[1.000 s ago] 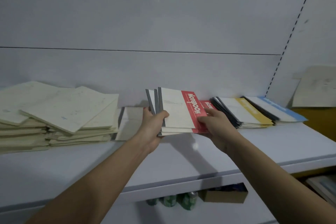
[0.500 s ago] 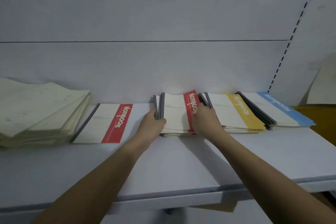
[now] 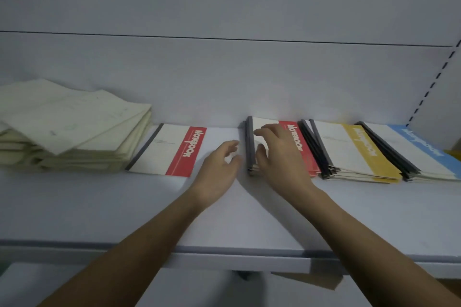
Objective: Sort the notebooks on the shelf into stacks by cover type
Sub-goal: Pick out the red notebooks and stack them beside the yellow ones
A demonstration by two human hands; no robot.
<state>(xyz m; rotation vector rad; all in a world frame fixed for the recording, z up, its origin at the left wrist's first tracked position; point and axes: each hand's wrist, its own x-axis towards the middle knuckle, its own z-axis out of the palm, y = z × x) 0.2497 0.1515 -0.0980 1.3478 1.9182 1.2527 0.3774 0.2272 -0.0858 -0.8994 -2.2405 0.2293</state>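
On the white shelf (image 3: 249, 219) several stacks lie side by side. A red-banded notebook stack (image 3: 303, 154) sits in the middle, with my right hand (image 3: 277, 157) resting flat on its top, fingers reaching toward the grey spine edge. My left hand (image 3: 222, 164) hovers just left of that stack with relaxed fingers and holds nothing. One single red-banded notebook (image 3: 172, 149) lies flat further left. To the right are a yellow-banded stack (image 3: 354, 152) and a blue-banded stack (image 3: 409, 149).
A loose pile of plain cream notebooks (image 3: 69, 129) fills the left end of the shelf. The back wall rises right behind the stacks. A perforated upright (image 3: 429, 87) marks the right side. The shelf's front lip runs below my forearms.
My left hand has let go of the red stack's spine and drawn slightly left. My right hand has slid from the stack's right side onto its top.
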